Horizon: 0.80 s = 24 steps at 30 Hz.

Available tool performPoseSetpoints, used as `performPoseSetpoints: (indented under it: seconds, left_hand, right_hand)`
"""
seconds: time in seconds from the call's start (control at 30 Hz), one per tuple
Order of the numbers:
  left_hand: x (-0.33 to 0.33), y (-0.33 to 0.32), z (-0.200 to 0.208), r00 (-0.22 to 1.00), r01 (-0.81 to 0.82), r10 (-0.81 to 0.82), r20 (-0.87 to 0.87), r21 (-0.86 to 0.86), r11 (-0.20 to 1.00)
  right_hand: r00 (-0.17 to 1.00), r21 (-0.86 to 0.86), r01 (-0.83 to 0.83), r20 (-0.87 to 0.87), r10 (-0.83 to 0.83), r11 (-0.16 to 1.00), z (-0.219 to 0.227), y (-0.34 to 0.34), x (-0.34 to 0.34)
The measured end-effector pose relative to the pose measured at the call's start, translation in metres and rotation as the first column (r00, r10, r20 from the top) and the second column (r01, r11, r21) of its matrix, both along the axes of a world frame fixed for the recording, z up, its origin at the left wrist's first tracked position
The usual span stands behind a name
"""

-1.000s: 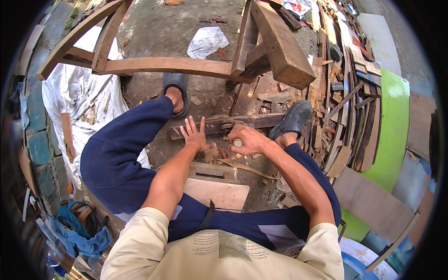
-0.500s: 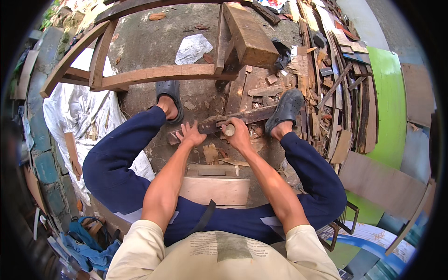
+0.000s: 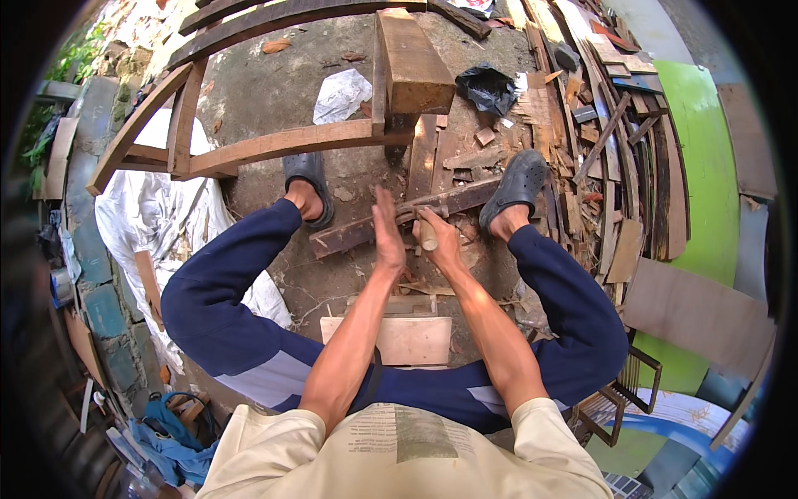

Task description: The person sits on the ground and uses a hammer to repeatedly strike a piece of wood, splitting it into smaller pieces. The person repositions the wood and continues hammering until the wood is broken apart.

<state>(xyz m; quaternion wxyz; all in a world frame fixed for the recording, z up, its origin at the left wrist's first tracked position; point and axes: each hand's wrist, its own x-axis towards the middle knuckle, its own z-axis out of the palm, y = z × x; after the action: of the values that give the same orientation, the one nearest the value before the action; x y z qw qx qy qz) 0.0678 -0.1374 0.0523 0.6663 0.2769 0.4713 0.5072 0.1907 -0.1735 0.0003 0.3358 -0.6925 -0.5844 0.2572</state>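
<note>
My right hand point(image 3: 445, 247) is closed round the wooden handle of a claw hammer point(image 3: 428, 236). Its metal head lies at a dark, weathered plank point(image 3: 345, 239) that slants across the ground between my feet. Beside the hammer, on its left, my left hand point(image 3: 388, 237) is held up with fingers straight and together, holding nothing. Motion smears its fingertips. The plank's right end reaches my right clog point(image 3: 515, 185). Part of the plank is hidden behind my hands and the hammer.
A wooden frame point(image 3: 283, 139) with a thick block point(image 3: 422, 75) stands ahead. Stacked scrap boards point(image 3: 665, 191) fill the right side, near a black plastic bag point(image 3: 486, 89). White sheeting point(image 3: 141, 216) lies at left. A pale board point(image 3: 416, 339) is close to me.
My left hand has come off the plank and moved right, beside the hammer, its spread fingers drawn together. My right hand keeps its grip on the hammer. The whole view has shifted slightly.
</note>
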Motion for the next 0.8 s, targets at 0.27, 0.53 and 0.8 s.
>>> performPoseSetpoints:
  seconds: [0.27, 0.53, 0.8]
  left_hand:
    - [0.011, 0.03, 0.012, 0.902, -0.197, 0.234, -0.363, 0.138, 0.971]
    - [-0.057, 0.052, 0.005, 0.86, -0.507, 0.51, -0.023, -0.16, 0.847]
    - [0.063, 0.05, 0.002, 0.99, -0.004, 0.016, -0.137, 0.089, 0.996]
  right_hand:
    - [1.0, -0.228, -0.03, -0.007, 0.029, 0.973, 0.024, 0.033, -0.009]
    - [0.997, -0.184, -0.076, -0.033, 0.072, 0.98, 0.034, 0.037, 0.009]
    - [0.984, -0.13, -0.05, -0.179, 0.026, 0.99, -0.011, 0.019, 0.037]
